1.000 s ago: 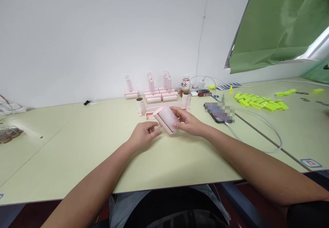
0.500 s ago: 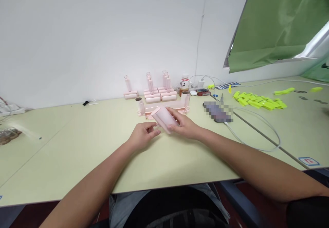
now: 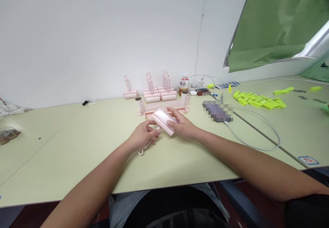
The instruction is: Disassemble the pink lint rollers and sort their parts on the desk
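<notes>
My right hand [image 3: 183,125] is wrapped round the pink covered head of a lint roller [image 3: 163,121], which slants down to the right above the table. My left hand [image 3: 145,134] pinches the roller's slim handle near the head. The handle's loop end [image 3: 140,152] pokes out below my left fingers, pointing toward me. Just behind my hands lie pink lint roller parts [image 3: 167,105], partly hidden by the held roller. A white roll [image 3: 184,97] stands upright at their right, and another roll with a dark opening [image 3: 138,102] stands at their left.
Several finished-looking pink lint rollers [image 3: 153,98] stand by the wall with handles up. Beside them is a drink bottle [image 3: 184,84]. A blurred-out phone [image 3: 217,111] with a white cable [image 3: 257,149] lies to the right, before bright yellow strips [image 3: 259,100]. A small black item [image 3: 85,103] lies at the left.
The roller head has turned in my right hand, so its long seam now faces up toward me. The handle and its loop have come into sight below my left hand.
</notes>
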Demonstrator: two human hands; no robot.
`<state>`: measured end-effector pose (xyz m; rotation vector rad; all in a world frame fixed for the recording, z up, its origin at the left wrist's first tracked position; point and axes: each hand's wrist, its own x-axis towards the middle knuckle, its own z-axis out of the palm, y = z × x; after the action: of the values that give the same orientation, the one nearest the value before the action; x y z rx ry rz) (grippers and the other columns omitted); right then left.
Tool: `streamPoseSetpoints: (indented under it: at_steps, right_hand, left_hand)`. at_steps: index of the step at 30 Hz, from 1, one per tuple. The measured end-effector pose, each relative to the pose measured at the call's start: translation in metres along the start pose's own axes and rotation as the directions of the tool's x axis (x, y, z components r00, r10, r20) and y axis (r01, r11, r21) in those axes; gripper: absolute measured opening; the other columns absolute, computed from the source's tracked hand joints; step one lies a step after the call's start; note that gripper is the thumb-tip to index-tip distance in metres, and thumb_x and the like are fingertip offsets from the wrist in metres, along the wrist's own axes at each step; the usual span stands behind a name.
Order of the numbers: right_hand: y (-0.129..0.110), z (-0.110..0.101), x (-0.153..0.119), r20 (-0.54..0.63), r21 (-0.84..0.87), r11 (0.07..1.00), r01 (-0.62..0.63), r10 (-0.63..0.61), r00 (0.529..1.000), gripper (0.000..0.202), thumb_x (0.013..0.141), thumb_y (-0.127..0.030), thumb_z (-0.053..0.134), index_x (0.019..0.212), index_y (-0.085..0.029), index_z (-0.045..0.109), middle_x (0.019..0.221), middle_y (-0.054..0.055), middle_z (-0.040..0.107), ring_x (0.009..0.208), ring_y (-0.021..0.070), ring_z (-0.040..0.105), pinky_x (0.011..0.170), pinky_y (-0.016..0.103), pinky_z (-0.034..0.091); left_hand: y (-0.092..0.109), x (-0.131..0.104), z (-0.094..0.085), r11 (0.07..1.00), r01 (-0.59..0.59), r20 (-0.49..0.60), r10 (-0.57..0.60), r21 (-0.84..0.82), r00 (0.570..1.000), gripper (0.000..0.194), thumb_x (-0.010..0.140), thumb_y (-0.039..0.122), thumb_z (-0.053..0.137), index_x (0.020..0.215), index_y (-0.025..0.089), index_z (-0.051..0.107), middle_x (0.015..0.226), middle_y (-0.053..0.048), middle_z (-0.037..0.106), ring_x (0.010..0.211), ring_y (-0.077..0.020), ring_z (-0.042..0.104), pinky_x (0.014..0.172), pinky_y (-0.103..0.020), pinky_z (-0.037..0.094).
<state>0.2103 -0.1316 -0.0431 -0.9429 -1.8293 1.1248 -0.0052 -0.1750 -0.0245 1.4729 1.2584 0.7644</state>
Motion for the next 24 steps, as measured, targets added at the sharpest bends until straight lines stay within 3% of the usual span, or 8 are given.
streamPoseSetpoints:
  at_steps: [2, 4, 7, 10, 14, 19, 22, 24]
  right_hand:
    - [-0.002, 0.002, 0.002, -0.036, 0.139, 0.982, -0.128, 0.134, 0.990, 0.060, 0.086, -0.046, 0.060, 0.137, -0.019, 0.043, 0.124, 0.013, 0.058, 0.101, 0.0243, 0.062, 0.085, 0.042, 0.053]
    - [-0.006, 0.003, 0.003, -0.022, 0.299, 0.927, -0.225, 0.242, 0.970, 0.041, 0.090, -0.043, 0.056, 0.123, -0.020, 0.052, 0.109, 0.009, 0.064, 0.085, 0.0196, 0.064, 0.072, 0.036, 0.058]
    - [-0.012, 0.003, 0.002, 0.090, 0.487, 0.811, -0.324, 0.323, 0.942, 0.033, 0.094, -0.046, 0.049, 0.114, -0.020, 0.055, 0.092, 0.006, 0.066, 0.069, 0.0170, 0.066, 0.062, 0.034, 0.060]
    - [-0.014, 0.002, 0.001, 0.183, 0.517, 0.760, -0.393, 0.351, 0.918, 0.042, 0.094, -0.055, 0.045, 0.116, -0.020, 0.053, 0.089, 0.008, 0.068, 0.063, 0.0178, 0.068, 0.058, 0.035, 0.061]
    - [-0.010, 0.004, -0.002, 0.212, 0.391, 0.832, -0.392, 0.333, 0.919, 0.042, 0.089, -0.056, 0.053, 0.111, -0.021, 0.053, 0.081, 0.005, 0.066, 0.057, 0.0157, 0.066, 0.042, 0.025, 0.056]
    - [-0.007, 0.007, -0.002, 0.215, 0.312, 0.863, -0.398, 0.344, 0.914, 0.038, 0.081, -0.038, 0.067, 0.112, -0.022, 0.052, 0.069, 0.000, 0.062, 0.049, 0.0136, 0.061, 0.033, 0.020, 0.049]
    - [-0.008, 0.006, 0.000, 0.261, 0.418, 0.796, -0.437, 0.355, 0.898, 0.033, 0.082, -0.035, 0.060, 0.112, -0.022, 0.051, 0.069, 0.001, 0.064, 0.047, 0.0146, 0.061, 0.033, 0.021, 0.050]
    - [-0.009, 0.004, 0.001, 0.281, 0.488, 0.752, -0.444, 0.346, 0.895, 0.030, 0.083, -0.034, 0.056, 0.111, -0.022, 0.051, 0.070, 0.002, 0.065, 0.047, 0.0149, 0.062, 0.032, 0.021, 0.049]
  left_hand:
    - [0.005, -0.001, -0.003, 0.982, 0.091, 0.060, -0.082, -0.164, 0.995, 0.048, 0.077, 0.049, 0.069, 0.110, 0.020, 0.050, 0.076, -0.004, 0.068, 0.052, -0.0167, 0.063, 0.042, -0.023, 0.043]
    - [0.010, -0.003, -0.007, 0.956, 0.103, 0.092, -0.080, -0.273, 0.992, 0.047, 0.077, 0.049, 0.069, 0.107, 0.019, 0.049, 0.081, -0.008, 0.070, 0.055, -0.0179, 0.065, 0.044, -0.026, 0.048]
    - [0.014, -0.005, -0.010, 0.948, -0.041, 0.067, 0.066, -0.315, 0.996, 0.050, 0.075, 0.046, 0.072, 0.110, 0.018, 0.051, 0.089, -0.008, 0.069, 0.061, -0.0165, 0.066, 0.050, -0.026, 0.051]
    - [0.012, -0.006, -0.009, 0.949, -0.223, -0.014, 0.226, -0.221, 0.974, 0.053, 0.073, 0.045, 0.073, 0.114, 0.017, 0.055, 0.086, -0.005, 0.067, 0.067, -0.0158, 0.064, 0.054, -0.026, 0.052]
    - [0.005, -0.004, -0.003, 0.942, -0.333, -0.100, 0.335, 0.033, 0.937, 0.042, 0.078, 0.047, 0.068, 0.105, 0.015, 0.063, 0.075, -0.003, 0.063, 0.061, -0.0137, 0.058, 0.052, -0.025, 0.047]
    - [0.001, -0.002, -0.002, 0.889, -0.377, -0.166, 0.425, 0.260, 0.890, 0.032, 0.081, 0.046, 0.066, 0.095, 0.017, 0.069, 0.079, -0.003, 0.065, 0.068, -0.0142, 0.055, 0.064, -0.027, 0.046]
    - [0.002, 0.001, -0.006, 0.871, -0.345, -0.302, 0.453, 0.349, 0.839, 0.030, 0.081, 0.044, 0.064, 0.097, 0.018, 0.069, 0.089, -0.004, 0.064, 0.074, -0.0150, 0.055, 0.069, -0.027, 0.045]
    - [0.003, 0.003, -0.011, 0.902, -0.286, -0.411, 0.406, 0.324, 0.816, 0.031, 0.082, 0.044, 0.061, 0.100, 0.019, 0.067, 0.102, -0.006, 0.063, 0.082, -0.0158, 0.056, 0.072, -0.027, 0.046]
